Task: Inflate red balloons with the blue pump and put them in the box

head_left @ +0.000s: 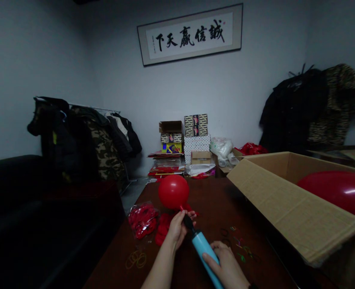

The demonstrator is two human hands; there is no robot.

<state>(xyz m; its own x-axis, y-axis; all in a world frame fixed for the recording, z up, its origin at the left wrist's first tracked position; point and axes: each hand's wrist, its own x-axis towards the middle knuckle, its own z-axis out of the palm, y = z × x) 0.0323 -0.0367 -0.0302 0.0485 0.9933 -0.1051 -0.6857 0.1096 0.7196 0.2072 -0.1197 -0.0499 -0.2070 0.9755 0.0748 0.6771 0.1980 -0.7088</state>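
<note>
A red balloon [173, 191], partly inflated and round, stands over the dark wooden table. My left hand [179, 226] is closed around the balloon's neck, where the black nozzle of a hand pump meets it. The light blue balloon pump [204, 251] slants down toward me from that point. Around the pump's barrel my right hand [224, 263] is wrapped. Beside my left hand lie loose red balloons [163, 229], partly hidden by it. Left of them is a clear plastic bag [143, 220] packed with red balloons.
A cardboard box [288, 200] on the right holds a large inflated red balloon [343, 190]. Yellowish rubber bands [136, 260] and small coloured bands [240, 243] lie on the table [216, 196]. Stacked boxes [196, 146] stand behind; a dark sofa [11, 208] is at left.
</note>
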